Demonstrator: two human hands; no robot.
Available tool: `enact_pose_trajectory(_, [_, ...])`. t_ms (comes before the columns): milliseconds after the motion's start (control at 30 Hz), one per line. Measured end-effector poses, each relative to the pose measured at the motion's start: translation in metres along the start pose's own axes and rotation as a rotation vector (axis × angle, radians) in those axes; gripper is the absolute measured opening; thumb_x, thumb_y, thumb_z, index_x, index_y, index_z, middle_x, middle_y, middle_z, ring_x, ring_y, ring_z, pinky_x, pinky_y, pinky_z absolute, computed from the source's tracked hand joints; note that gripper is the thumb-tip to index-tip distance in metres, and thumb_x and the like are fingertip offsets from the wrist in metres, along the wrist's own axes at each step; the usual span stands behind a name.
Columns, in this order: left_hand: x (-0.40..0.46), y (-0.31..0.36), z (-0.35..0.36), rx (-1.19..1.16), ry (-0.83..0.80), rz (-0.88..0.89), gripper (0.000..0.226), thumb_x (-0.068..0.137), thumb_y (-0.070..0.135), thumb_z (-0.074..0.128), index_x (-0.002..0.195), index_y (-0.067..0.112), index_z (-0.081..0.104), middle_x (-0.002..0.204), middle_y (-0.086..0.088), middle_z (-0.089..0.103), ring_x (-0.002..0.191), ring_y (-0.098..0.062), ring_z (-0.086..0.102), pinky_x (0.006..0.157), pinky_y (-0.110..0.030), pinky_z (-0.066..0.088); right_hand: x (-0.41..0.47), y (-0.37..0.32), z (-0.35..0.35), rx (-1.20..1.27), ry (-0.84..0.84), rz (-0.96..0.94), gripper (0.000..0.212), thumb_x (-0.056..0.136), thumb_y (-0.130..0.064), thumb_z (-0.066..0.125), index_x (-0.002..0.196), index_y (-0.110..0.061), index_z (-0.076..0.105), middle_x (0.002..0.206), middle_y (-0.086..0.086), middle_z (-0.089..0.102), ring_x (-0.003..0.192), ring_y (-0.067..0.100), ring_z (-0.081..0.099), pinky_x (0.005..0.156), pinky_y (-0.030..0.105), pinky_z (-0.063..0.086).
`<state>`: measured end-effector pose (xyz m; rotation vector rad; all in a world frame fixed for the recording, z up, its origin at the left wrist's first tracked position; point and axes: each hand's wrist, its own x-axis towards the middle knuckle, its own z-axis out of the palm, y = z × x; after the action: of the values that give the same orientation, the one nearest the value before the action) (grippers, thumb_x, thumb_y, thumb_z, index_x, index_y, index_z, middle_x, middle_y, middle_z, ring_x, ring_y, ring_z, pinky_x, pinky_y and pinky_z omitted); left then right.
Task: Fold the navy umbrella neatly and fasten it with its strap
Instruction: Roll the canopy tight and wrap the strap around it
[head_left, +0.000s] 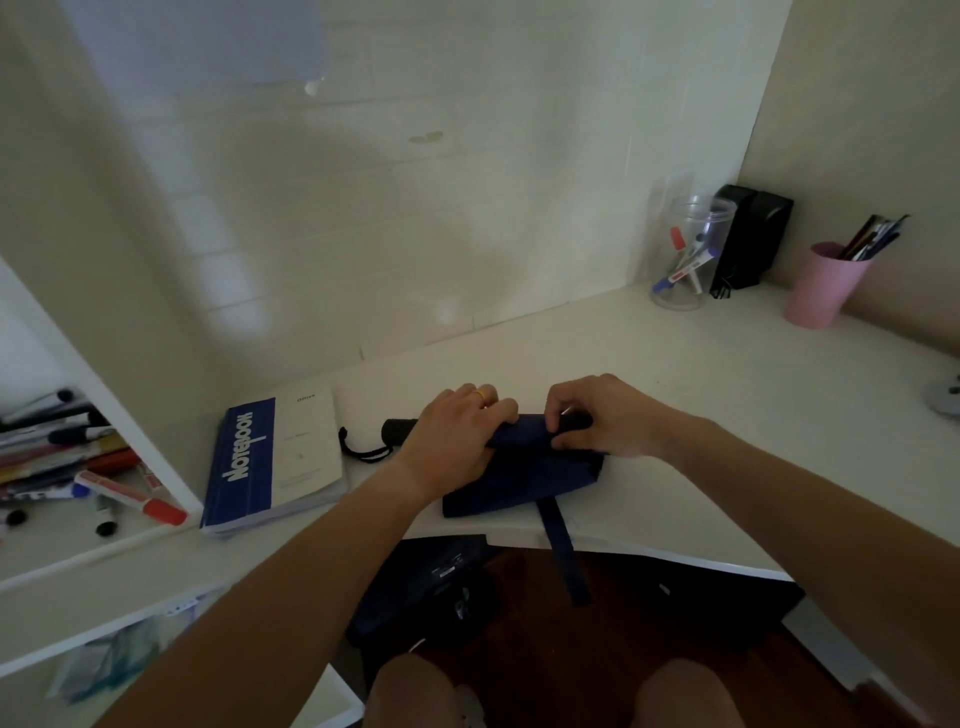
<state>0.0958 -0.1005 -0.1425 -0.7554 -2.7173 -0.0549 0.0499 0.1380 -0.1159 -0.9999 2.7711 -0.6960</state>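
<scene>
Your left hand (457, 431) lies over the navy umbrella (524, 467), fingers curled round the rolled part of the canopy and holding it down; a gold ring shows on one finger. Your right hand (597, 415) grips the same roll from the other side, fingers bent over the top and thumb tucked under the fabric. The two hands sit just beside each other, with a short stretch of cloth between them.

The umbrella lies lengthwise along the front edge of the surface (675, 353), near its middle. Its black handle (400, 428) sticks out past your left hand, and a black wrist cord (363, 452) loops from the handle's end onto the surface. Loose canopy fabric spreads flat toward you, below the roll. The strap (563, 551) is unfastened: it runs from that fabric over the front edge and hangs down.

A blue and white notebook (270, 462) lies just left of the handle. Toward the far right corner stand a clear jar of markers (685, 260), a black box (753, 234) and a pink cup of pens (823, 286). A shelf (171, 467) at the left end holds more markers.
</scene>
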Motion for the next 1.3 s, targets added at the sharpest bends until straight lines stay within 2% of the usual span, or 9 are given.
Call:
enact_pose_trajectory(133, [0.005,-0.012,-0.014,-0.287,-0.145,-0.055,0.031,0.092,0.039,0.067,0.121,0.029,0.064,0.123,0.001,0.064,0.107,-0.019,0.059,0.094,-0.036,0.047,-0.003,0.008,0.008,-0.149,0.032,-0.12,0.017,0.078,-0.024,0.078,0.084,-0.03,0.063,0.094,-0.01,0.063,0.081,0.01,0.059,0.074,0.031,0.05])
enact_pose_trajectory(233, [0.008,-0.013,-0.014,-0.355,-0.224,-0.072,0.023,0.096,0.036,0.063,0.118,0.035,0.059,0.114,0.004,0.069,0.097,-0.018,0.062,0.088,-0.042,0.053,-0.006,0.013,0.013,-0.191,0.072,-0.161,0.022,0.074,-0.017,0.078,0.085,-0.026,0.062,0.101,-0.006,0.06,0.086,0.015,0.059,0.076,0.034,0.052])
enact_pose_trajectory(367, [0.008,-0.009,-0.008,-0.301,-0.154,-0.096,0.036,0.091,0.037,0.068,0.122,0.039,0.048,0.108,0.004,0.067,0.092,-0.018,0.062,0.081,-0.044,0.054,-0.001,0.013,-0.007,0.077,-0.018,0.012,0.048,0.079,-0.021,0.08,0.121,-0.026,0.057,0.111,-0.007,0.069,0.1,0.012,0.065,0.09,0.029,0.051])
enact_pose_trajectory(433, [0.008,-0.005,-0.005,-0.296,-0.092,-0.114,0.046,0.09,0.034,0.072,0.129,0.032,0.049,0.118,0.002,0.067,0.102,-0.019,0.063,0.086,-0.043,0.054,0.001,0.015,-0.012,-0.077,-0.063,0.02,0.05,0.082,-0.022,0.077,0.129,-0.024,0.061,0.115,-0.004,0.071,0.104,0.016,0.065,0.093,0.034,0.051])
enact_pose_trajectory(600, [0.012,0.001,-0.001,-0.209,-0.023,-0.091,0.052,0.086,0.03,0.076,0.134,0.021,0.058,0.123,0.001,0.059,0.111,-0.02,0.057,0.091,-0.039,0.052,-0.007,0.018,0.004,-0.185,0.12,-0.013,0.04,0.073,-0.023,0.079,0.112,-0.023,0.068,0.103,-0.004,0.072,0.094,0.021,0.064,0.08,0.037,0.051])
enact_pose_trajectory(733, [0.013,0.001,-0.004,-0.191,-0.119,-0.082,0.06,0.088,0.045,0.071,0.143,0.025,0.054,0.125,-0.001,0.052,0.111,-0.019,0.054,0.092,-0.037,0.051,-0.017,0.02,0.016,-0.342,0.238,-0.164,0.037,0.073,-0.02,0.076,0.107,-0.02,0.062,0.098,-0.002,0.063,0.086,0.021,0.053,0.07,0.037,0.046])
enact_pose_trajectory(867, [0.002,0.005,0.002,-0.325,-0.161,-0.1,0.05,0.096,0.052,0.057,0.142,0.034,0.048,0.122,0.001,0.065,0.103,-0.018,0.063,0.091,-0.042,0.053,-0.028,0.022,0.036,-0.483,0.402,-0.276,0.029,0.076,-0.014,0.072,0.103,-0.015,0.06,0.097,0.003,0.058,0.084,0.024,0.049,0.07,0.038,0.044])
enact_pose_trajectory(1100, [-0.013,0.023,0.018,-0.145,0.063,-0.019,0.041,0.09,0.034,0.068,0.127,0.026,0.055,0.104,-0.003,0.062,0.085,-0.024,0.062,0.064,-0.038,0.055,-0.036,0.014,0.016,-0.038,0.172,-0.066,0.029,0.079,-0.027,0.076,0.101,-0.031,0.057,0.112,-0.003,0.066,0.097,0.018,0.061,0.081,0.036,0.053])
enact_pose_trajectory(1300, [-0.015,0.019,0.006,-0.395,-0.091,-0.098,0.039,0.1,0.047,0.055,0.136,0.035,0.051,0.129,0.004,0.064,0.112,-0.014,0.06,0.095,-0.036,0.05,-0.047,0.006,0.024,-0.088,0.168,0.014,0.029,0.085,-0.025,0.07,0.101,-0.036,0.049,0.093,-0.006,0.071,0.079,0.02,0.066,0.072,0.04,0.055])
